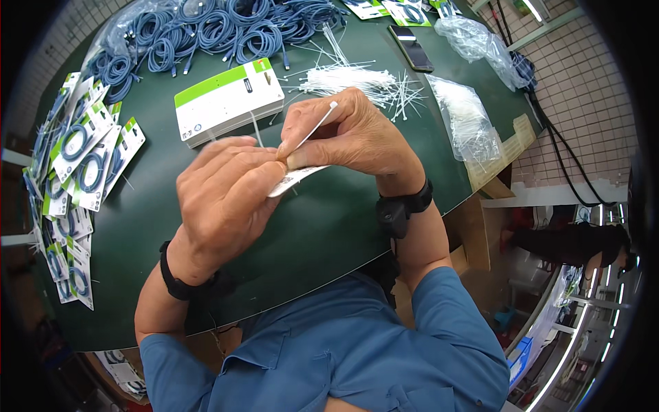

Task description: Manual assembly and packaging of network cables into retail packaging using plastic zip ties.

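Over the near middle of the table, my left hand (230,189) grips a white card (294,180), which shows only in part under the fingers. My right hand (343,134) meets it there and pinches a white cable tie (318,125), its head pointing up and right. A second thin white strip (257,129) sticks up beside the left fingertips. Beyond the hands lies a stack of white and green cards (230,99). A pile of loose cable ties (353,81) is just past my right hand.
Coiled blue cables (206,34) heap along the far edge. Cards with cables attached (86,154) overlap down the left side. A phone (410,48), a bag of cable ties (463,117) and crumpled plastic (480,48) lie at right. Another person (570,244) is off to the right.
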Demonstrator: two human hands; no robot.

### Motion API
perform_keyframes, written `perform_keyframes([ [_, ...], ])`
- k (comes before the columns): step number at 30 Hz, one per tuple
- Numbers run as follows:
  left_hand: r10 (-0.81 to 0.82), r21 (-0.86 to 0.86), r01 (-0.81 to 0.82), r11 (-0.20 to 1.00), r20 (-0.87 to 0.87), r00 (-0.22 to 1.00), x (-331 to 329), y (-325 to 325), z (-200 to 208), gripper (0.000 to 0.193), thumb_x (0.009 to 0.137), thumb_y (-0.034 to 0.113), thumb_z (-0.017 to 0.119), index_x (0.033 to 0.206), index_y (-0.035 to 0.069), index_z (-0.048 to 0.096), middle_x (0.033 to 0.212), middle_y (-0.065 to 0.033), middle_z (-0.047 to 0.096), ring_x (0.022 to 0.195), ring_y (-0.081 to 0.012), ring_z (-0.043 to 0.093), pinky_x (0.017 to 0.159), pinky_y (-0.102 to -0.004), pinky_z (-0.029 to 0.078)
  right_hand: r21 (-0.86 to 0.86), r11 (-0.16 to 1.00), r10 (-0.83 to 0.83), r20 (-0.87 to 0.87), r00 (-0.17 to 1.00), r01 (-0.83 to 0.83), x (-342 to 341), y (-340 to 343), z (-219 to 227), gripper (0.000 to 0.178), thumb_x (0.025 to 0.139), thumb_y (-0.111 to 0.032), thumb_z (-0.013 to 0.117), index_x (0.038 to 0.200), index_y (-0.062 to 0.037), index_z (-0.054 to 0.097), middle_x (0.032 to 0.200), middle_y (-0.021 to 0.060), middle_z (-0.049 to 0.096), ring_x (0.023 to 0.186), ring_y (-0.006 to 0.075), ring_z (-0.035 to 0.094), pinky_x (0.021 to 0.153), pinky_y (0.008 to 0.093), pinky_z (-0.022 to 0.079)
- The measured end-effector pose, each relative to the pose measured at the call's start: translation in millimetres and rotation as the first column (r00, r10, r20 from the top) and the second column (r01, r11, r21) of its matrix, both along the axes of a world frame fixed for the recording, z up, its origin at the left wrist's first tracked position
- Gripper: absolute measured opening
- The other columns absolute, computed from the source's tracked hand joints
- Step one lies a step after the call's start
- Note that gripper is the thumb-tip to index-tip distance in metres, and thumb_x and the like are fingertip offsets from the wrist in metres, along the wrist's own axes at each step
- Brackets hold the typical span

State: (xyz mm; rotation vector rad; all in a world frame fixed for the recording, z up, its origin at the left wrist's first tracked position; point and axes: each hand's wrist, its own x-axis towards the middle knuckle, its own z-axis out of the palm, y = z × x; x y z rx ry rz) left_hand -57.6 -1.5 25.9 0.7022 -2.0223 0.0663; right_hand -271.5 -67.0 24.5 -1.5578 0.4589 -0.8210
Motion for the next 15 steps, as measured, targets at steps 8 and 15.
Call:
perform_keyframes([
  [8, 0.109, 0.558, 0.127, 0.820, -0.372, 0.922, -1.9, 7.6, 4.5, 0.008, 0.099, 0.004, 0.068, 0.106, 0.000, 0.067, 0.089, -0.0105, 0.073, 0.080, -0.0194, 0.072, 0.072, -0.0290, 0.056, 0.211, 0.951, -0.271, 0.209, 0.940, 0.227, -3.4, -2.1, 1.5, 0.023, 0.086, 0.000, 0.080, 0.108, 0.0022, 0.073, 0.092, 0.0079, 0.069, 0.080, 0.0125, 0.062, 0.067, 0.0232, 0.048],
  [15, 0.165, 0.554, 0.405, 0.727, -0.714, 0.681, 13.8, -23.0, -21.2, 0.019, 0.108, 0.007, 0.054, 0.123, -0.004, 0.059, 0.105, -0.0086, 0.073, 0.088, -0.0081, 0.068, 0.075, -0.0247, 0.058, -0.479, 0.685, -0.477, 0.274, 0.835, 0.549, 14.1, -0.9, -7.7, 0.027, 0.082, 0.003, 0.083, 0.106, -0.0019, 0.074, 0.089, 0.0051, 0.067, 0.077, 0.0134, 0.059, 0.063, 0.0264, 0.048],
])
